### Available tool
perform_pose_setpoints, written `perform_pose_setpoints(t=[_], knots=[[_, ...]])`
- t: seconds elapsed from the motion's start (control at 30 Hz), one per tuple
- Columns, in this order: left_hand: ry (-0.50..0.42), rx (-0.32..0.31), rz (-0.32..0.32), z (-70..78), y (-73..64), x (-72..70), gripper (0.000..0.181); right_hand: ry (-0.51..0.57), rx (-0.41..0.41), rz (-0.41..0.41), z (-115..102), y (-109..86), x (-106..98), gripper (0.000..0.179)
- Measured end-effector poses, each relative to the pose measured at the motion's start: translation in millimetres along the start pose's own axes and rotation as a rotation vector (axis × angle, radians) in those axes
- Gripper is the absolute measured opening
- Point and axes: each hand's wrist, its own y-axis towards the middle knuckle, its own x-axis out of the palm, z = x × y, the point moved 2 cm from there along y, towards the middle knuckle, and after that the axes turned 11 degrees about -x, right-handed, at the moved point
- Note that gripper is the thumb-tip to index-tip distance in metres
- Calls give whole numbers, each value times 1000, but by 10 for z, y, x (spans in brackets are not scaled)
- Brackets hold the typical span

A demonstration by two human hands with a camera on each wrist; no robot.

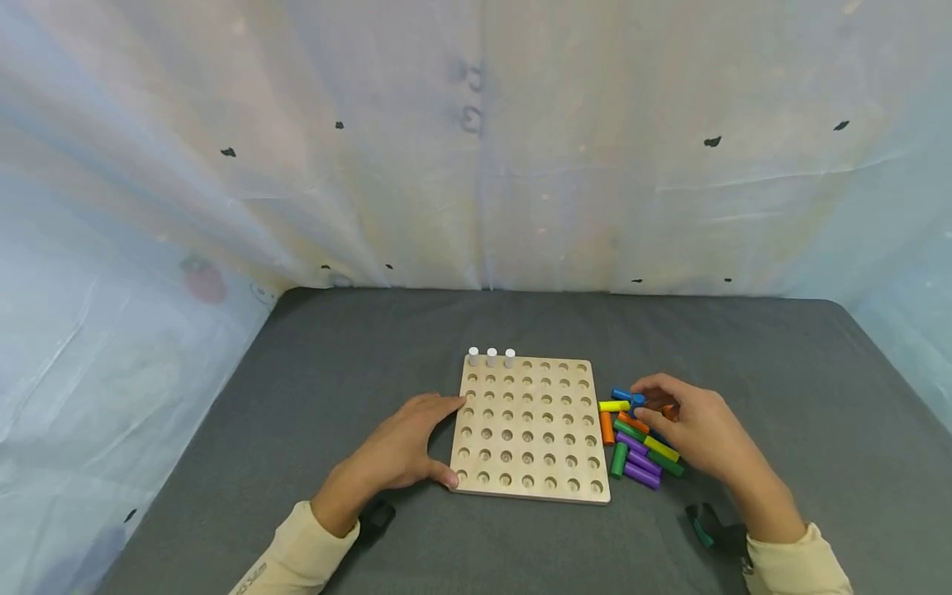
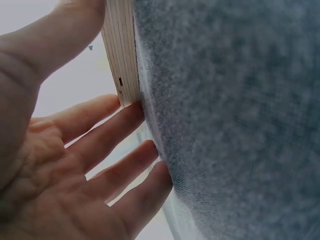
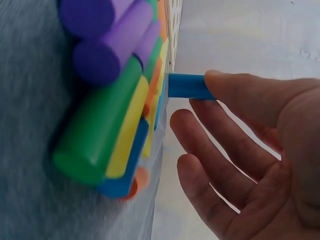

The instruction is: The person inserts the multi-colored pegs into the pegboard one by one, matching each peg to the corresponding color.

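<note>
A pale wooden pegboard with rows of round holes lies on the grey cloth, with three white pegs standing in its far left holes. My left hand spans the board's left side, thumb by the near corner and a finger farther up. In the left wrist view, extended fingers meet the board's side edge. Between thumb and finger my right hand pinches a blue peg upright. The hand is over a pile of loose pegs at the board's right side.
Purple pegs, a green peg, yellow and orange ones lie heaped against the board's right edge. Grey cloth covers the table. A pale plastic sheet hangs behind it, with more sheeting at both sides.
</note>
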Motion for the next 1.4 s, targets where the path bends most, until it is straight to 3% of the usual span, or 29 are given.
perform_pose_setpoints(t=[0.17,0.63,1.07,1.4], knots=[[0,64,20,1,-13,49,105,18,-31,-23,-95,63,88,24],[53,32,38,5,1,-40,105,35,-245,-30,-672,720,334,25],[68,32,32,6,-1,-39,105,-94,-485,31,-886,1065,588,26],[67,30,34,-20,-10,-52,105,-70,-534,-77,-1072,1236,726,31]])
